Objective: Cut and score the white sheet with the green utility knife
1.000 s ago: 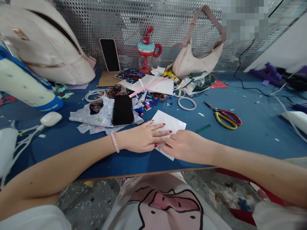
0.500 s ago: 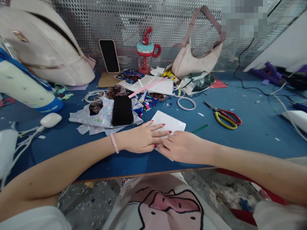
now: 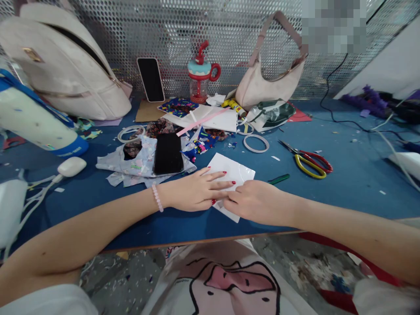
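A white sheet of paper lies on the blue table near its front edge. My left hand rests flat on the sheet's left part, fingers spread and pointing right; a pink bead bracelet is on that wrist. My right hand lies on the sheet's lower right part, its fingertips touching the left hand's fingers. Whether the right fingers pinch the paper is hidden under the hand.
Scissors with red and yellow handles and a green pen lie to the right. A black phone sits on patterned fabric at left. Tape rings, a handbag, a backpack and a cup stand behind.
My right hand slid a little along the paper's lower edge, left and then back right. My left hand stays flat on the sheet. The view shifted slightly.
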Tool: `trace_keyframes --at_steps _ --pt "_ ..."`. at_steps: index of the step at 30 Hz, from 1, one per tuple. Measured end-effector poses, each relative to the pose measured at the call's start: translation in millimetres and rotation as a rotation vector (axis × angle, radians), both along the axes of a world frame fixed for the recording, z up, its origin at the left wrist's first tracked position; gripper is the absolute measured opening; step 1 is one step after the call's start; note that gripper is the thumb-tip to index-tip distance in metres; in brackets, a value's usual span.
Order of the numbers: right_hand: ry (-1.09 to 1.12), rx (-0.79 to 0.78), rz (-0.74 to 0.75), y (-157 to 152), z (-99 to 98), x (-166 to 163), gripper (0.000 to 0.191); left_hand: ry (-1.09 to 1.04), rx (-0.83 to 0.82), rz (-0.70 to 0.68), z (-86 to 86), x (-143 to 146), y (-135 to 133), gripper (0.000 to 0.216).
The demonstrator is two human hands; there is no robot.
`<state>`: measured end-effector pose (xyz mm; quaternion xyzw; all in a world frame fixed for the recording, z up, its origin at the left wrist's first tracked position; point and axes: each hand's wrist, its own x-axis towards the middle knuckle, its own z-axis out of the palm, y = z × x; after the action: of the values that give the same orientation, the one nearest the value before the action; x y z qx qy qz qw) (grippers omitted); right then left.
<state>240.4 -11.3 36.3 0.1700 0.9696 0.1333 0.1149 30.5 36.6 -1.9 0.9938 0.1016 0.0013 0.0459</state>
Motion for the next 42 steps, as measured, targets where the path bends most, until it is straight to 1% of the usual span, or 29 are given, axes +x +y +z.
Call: trace_keyframes --at_steps 9,13,17,28,36,42 --pt "0.026 -0.014 -0.039 0.3 -2.5 12.3 0.016 0.029 0.0 0.024 4.3 0.9 -1.7 0.051" --pt "0.009 -0.042 -0.094 -1.1 -1.5 18.3 0.016 0.025 0.001 0.019 5.2 0.9 -2.0 0.049" --pt "0.03 -0.044 -0.147 -3.5 -4.6 26.9 0.014 0.02 0.001 0.018 4.4 0.7 -1.6 0.049" --pt "0.14 -0.053 -0.213 -12.4 -9.6 44.7 0.02 0.041 -0.001 0.028 5.4 1.0 -2.4 0.052" --pt "0.156 -0.074 -0.287 -19.3 -17.6 51.7 0.017 0.005 -0.009 0.021 4.3 0.2 -1.6 0.054" --pt "0.167 -0.078 -0.313 -22.7 -23.1 55.4 0.017 -0.006 -0.003 0.016 3.5 0.1 -1.3 0.054"
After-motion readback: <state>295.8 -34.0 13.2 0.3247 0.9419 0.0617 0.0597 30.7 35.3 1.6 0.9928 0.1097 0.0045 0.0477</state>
